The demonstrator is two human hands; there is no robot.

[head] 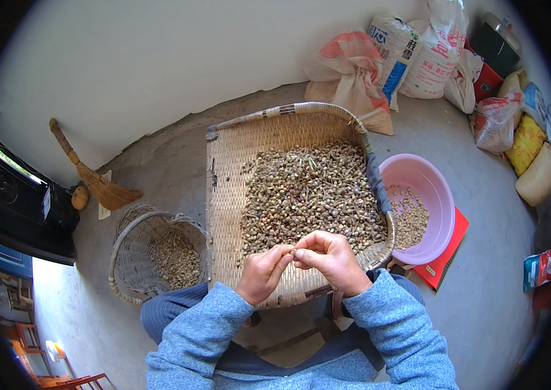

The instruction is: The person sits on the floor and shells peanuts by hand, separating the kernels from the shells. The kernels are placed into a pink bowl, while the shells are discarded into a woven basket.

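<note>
My left hand and my right hand meet fingertip to fingertip over the near edge of a woven bamboo winnowing basket. Between their pinched thumbs and forefingers is a small brownish pod or seed, mostly covered by the fingers. A wide heap of small dried pods or seeds, green-brown with some stalks, fills much of the basket just beyond my hands. To the right, a pink plastic basin holds pale seeds. On the left, a wicker basket contains pale husks or pods.
A straw hand broom leans by the wall near a round gourd-like object. Full woven sacks stand at the back right, with more bags beside them. Under the basin lies a red folder or booklet. At left is an open door.
</note>
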